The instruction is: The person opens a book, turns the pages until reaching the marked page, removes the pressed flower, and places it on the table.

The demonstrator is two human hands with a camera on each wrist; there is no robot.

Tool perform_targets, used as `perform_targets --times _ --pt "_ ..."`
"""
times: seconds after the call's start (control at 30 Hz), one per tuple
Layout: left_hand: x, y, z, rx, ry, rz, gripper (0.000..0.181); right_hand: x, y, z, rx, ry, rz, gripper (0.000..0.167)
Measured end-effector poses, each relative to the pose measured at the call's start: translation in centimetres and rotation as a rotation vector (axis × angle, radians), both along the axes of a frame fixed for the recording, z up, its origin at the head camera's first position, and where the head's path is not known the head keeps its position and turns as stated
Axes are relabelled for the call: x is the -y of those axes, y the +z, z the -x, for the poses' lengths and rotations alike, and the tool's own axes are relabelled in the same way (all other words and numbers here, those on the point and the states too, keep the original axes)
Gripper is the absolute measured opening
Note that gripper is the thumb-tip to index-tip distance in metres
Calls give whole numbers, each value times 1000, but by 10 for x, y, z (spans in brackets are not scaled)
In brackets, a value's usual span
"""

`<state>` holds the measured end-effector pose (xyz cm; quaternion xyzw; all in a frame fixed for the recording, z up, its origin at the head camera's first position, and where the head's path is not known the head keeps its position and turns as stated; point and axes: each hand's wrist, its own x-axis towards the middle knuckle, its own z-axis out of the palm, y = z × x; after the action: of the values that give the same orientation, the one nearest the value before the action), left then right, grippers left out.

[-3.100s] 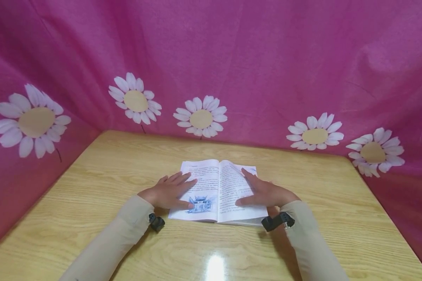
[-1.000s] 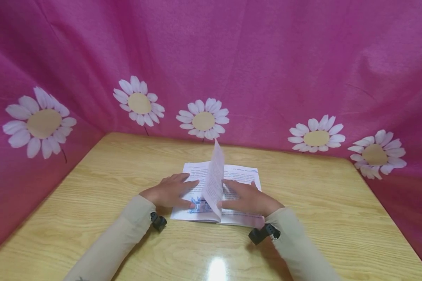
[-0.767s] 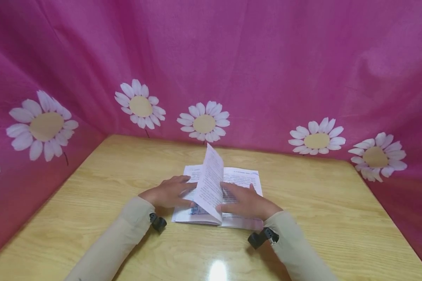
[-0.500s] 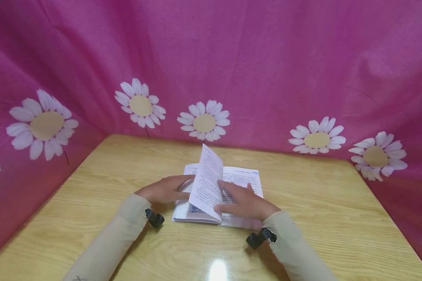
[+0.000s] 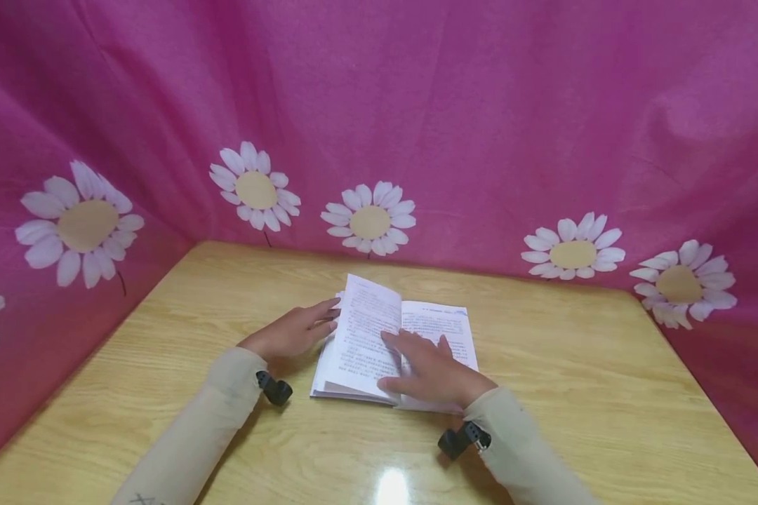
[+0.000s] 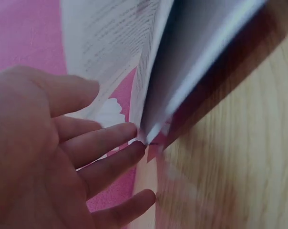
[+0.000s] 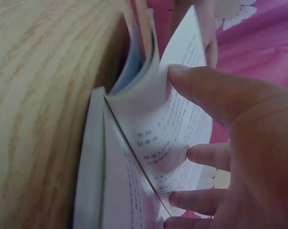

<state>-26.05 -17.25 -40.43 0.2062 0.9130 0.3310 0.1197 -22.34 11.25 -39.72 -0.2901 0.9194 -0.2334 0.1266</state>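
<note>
An open book (image 5: 439, 320) with printed text lies on the wooden table. One page (image 5: 368, 330) slants over its left half and covers the blue picture seen there before. My right hand (image 5: 439, 368) touches this page near the spine, fingers spread and nothing gripped. In the right wrist view the thumb (image 7: 206, 86) and fingertips press against the page. At the book's left edge is my left hand (image 5: 290, 333), its fingers reaching to the outer edge. The left wrist view shows the left fingers (image 6: 110, 140) relaxed, fingertips at the book's edge, with the raised page (image 6: 110, 38) beyond the thumb.
The light wood table (image 5: 177, 337) extends around the book. A pink cloth (image 5: 467, 140) printed with white daisies hangs behind and beside it. A black wrist camera (image 5: 276, 390) sits on the left cuff, and another black wrist camera (image 5: 460, 440) on the right.
The page, flat on the right, then upright, has swung leftward over the left half. My right hand followed it left. My left hand slid off the left page to the book's edge.
</note>
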Motion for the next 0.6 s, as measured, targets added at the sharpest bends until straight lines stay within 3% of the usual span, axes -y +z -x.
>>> perform_targets --times 0.27,0.6 --pt "0 -2 1 -18 17 -134 71 4 -3 -6 -29 -9 -35 79" --pt "-1 -4 4 0 35 -184 69 8 -2 -9 -42 -16 -65 74"
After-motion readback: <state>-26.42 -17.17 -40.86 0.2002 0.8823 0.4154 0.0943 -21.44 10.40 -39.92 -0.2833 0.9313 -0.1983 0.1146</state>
